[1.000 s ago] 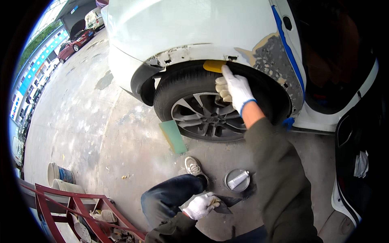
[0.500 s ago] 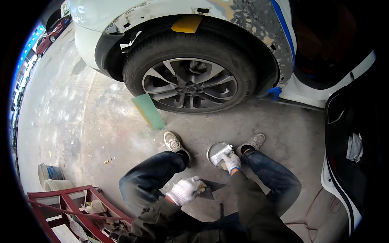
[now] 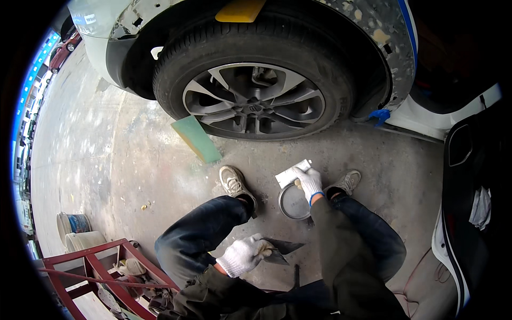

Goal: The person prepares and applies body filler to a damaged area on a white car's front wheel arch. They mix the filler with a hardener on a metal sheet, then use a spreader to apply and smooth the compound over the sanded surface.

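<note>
My gloved right hand [image 3: 308, 182] grips a white tube [image 3: 287, 174] just above the rim of a round metal tin [image 3: 294, 204] on the floor. My gloved left hand [image 3: 245, 253] is closed on dark flat scrapers [image 3: 282, 250], low between my knees. A green block [image 3: 196, 139] lies against the tire's foot. A yellow block [image 3: 239, 10] rests at the top of the tire [image 3: 176, 69], under the white car's wheel arch, whose paint [image 3: 397, 58] is patched grey and tan, with blue tape [image 3: 380, 116] at its lower rear edge.
My shoes [image 3: 233, 182] stand either side of the tin. A red metal frame [image 3: 90, 264] and buckets [image 3: 80, 232] are at lower left. An open car door [image 3: 456, 149] bounds the right, with a red hose [image 3: 410, 288] beside it. Parked cars [image 3: 61, 53] line the far left.
My right hand has left the yellow block, come down to the tin and lifted the tube from it. The view has tilted downward. My left hand still holds the scrapers.
</note>
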`<state>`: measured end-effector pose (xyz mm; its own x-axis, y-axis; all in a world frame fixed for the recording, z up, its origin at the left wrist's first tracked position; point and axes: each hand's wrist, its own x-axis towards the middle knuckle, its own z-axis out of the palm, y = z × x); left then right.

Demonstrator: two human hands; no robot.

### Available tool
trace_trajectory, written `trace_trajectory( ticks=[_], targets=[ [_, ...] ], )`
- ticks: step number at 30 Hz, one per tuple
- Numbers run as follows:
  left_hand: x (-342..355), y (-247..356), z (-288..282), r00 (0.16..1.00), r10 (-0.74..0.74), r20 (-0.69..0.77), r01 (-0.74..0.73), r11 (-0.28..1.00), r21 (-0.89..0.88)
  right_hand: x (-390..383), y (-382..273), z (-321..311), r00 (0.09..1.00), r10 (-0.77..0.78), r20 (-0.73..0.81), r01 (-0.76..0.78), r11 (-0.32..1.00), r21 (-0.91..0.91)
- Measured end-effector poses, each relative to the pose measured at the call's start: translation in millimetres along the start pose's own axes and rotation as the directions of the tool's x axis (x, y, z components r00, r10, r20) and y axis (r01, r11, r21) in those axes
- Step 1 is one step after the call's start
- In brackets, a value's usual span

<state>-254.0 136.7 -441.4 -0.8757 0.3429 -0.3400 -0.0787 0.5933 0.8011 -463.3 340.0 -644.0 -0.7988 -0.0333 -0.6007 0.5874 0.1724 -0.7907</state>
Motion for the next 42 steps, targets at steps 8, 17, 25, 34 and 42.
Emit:
trace_trajectory(
  ticks=[8, 17, 25, 34, 42],
  targets=[
    [-4, -5, -8, 0.995, -0.003, -0.101, -0.013, 0.988, -0.156, -57, -17, -28, 0.97, -0.243, -0.002, 0.159, 0.641, -0.751],
    [-5, 4, -9, 0.998, -0.037, -0.052, 0.03, 0.99, -0.137, -77, 27, -59, 0.977, -0.204, -0.069, 0.014, 0.381, -0.925],
    [-5, 2, -6, 0.995, -0.006, -0.103, -0.014, 0.981, -0.193, -55, 33, -57, 0.984, -0.072, -0.164, -0.12, 0.414, -0.902],
    [-4, 4, -9, 0.996, 0.01, -0.089, -0.024, 0.988, -0.152, -56, 4, -81, 0.967, -0.249, 0.062, 0.212, 0.637, -0.741],
    [-3, -7, -1, 0.996, 0.006, -0.093, -0.021, 0.987, -0.159, -21, -78, -56, 0.836, -0.533, -0.13, 0.268, 0.604, -0.75]
  ],
)
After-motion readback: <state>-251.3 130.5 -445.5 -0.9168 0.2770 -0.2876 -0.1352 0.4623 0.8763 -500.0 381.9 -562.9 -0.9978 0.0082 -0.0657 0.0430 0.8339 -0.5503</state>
